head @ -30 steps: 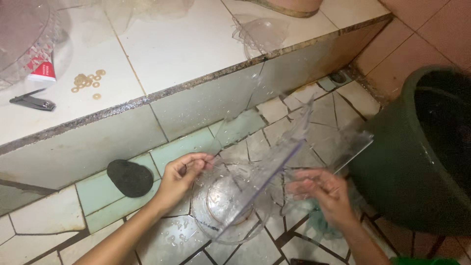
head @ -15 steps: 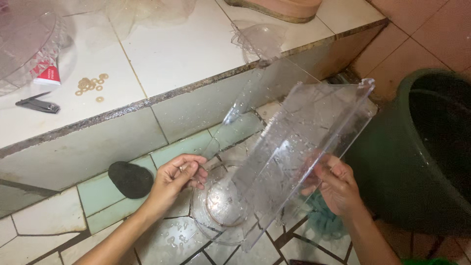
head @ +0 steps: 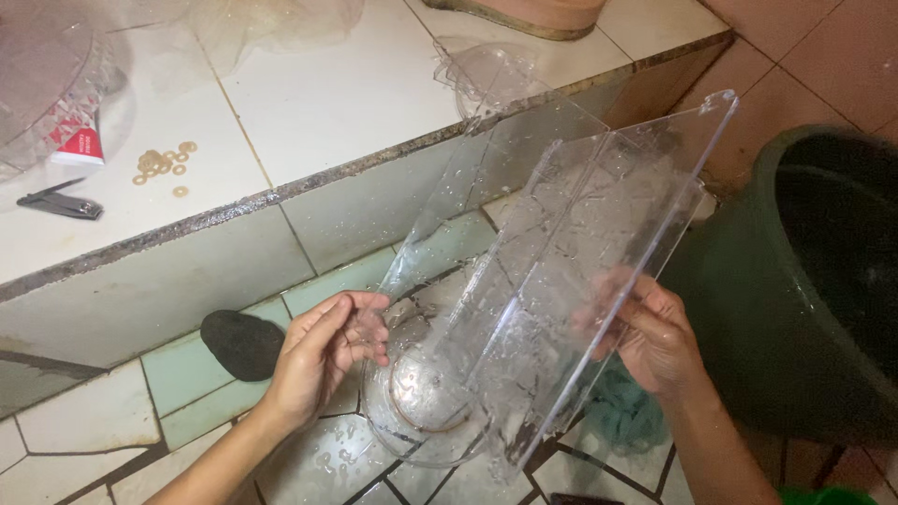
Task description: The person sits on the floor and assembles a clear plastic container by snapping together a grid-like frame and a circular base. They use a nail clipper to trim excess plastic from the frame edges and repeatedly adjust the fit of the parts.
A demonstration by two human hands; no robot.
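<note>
- Right hand point(head: 655, 341) grips the wet clear plastic tray point(head: 580, 271), tilted up on edge beside the green bucket point(head: 795, 299)
- Left hand point(head: 323, 351) curls, holding the tray's lower left edge, above a clear bowl point(head: 412, 416) on the tiled floor point(head: 84, 421)

Tray point(head: 580, 271) centre frame, tilted, lower end in bowl point(head: 421, 402) on floor, left hand point(head: 327, 351) at bowl's left rim, right hand point(head: 655, 337) on tray's right edge, bin point(head: 804, 281) far right, stone point(head: 245, 344) left of bowl, clippers point(head: 61, 203) and probably washers point(head: 161, 164) on ledge point(head: 327, 93) upper left.
</note>
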